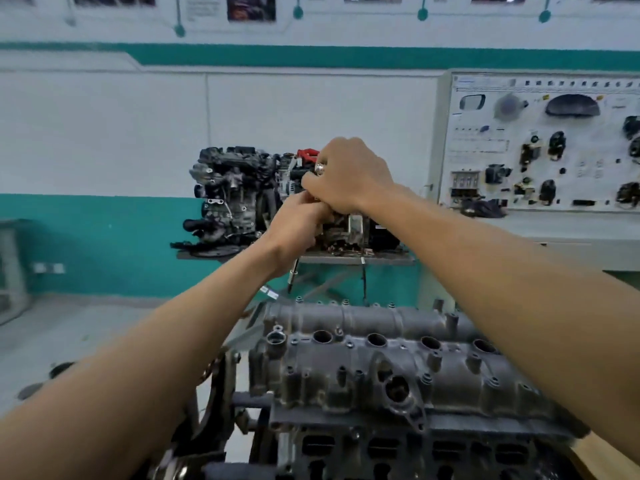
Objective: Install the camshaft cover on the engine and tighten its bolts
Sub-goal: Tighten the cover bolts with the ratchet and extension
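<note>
The grey camshaft cover (374,362) sits on top of the engine (398,448) in the lower middle, with several spark plug holes and bolt bosses showing. Both hands are raised together well above it. My left hand (298,230) grips a thin metal tool (293,276) whose shaft pokes out below the palm. My right hand (346,174), with a ring on one finger, curls over the tool's top end right against the left fingers. The tool's head is hidden between the hands.
Another engine (228,195) stands on a metal shelf (388,260) against the teal and white wall behind the hands. A training board (540,140) with mounted car parts fills the right. A wooden surface (602,455) shows at the bottom right.
</note>
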`<state>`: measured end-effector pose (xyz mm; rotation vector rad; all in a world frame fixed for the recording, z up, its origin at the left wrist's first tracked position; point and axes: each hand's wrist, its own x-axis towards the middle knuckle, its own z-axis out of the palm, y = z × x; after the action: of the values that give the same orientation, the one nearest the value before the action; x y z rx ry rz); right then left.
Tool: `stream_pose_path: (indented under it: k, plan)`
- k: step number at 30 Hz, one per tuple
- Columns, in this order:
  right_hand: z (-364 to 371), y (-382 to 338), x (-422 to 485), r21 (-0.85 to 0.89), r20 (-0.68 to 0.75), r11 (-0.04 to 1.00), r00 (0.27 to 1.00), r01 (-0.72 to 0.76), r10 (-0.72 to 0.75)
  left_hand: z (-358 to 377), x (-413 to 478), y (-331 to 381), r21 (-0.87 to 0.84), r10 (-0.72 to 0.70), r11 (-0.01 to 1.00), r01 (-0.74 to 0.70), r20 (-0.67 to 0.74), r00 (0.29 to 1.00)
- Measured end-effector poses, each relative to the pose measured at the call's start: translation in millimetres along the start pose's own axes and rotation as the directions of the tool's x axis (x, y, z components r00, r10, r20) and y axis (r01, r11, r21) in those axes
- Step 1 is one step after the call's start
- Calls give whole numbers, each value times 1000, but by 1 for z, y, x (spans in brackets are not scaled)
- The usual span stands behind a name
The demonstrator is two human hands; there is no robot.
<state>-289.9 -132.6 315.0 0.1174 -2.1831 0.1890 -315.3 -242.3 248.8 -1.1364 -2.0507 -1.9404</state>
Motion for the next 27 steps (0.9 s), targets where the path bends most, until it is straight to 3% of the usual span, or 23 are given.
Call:
stream_pose_path:
  k: [4, 8, 17, 27]
  plan:
    - [24, 12, 3, 99, -15, 974, 979, 206, -205, -6, 8, -21, -199, -30, 979, 40, 53, 998]
    - [43, 24, 2, 241, -93, 923, 954, 299, -285, -1, 18, -40, -348, -72, 930, 120, 147, 987]
    - [74, 28, 21, 363, 17, 868, 929, 339, -370, -10, 36, -66, -364, -32, 927, 89, 158, 987]
    - [85, 32, 29, 380, -2, 860, 931, 339, -366, -10, 49, -76, -412, -20, 908, 74, 134, 991]
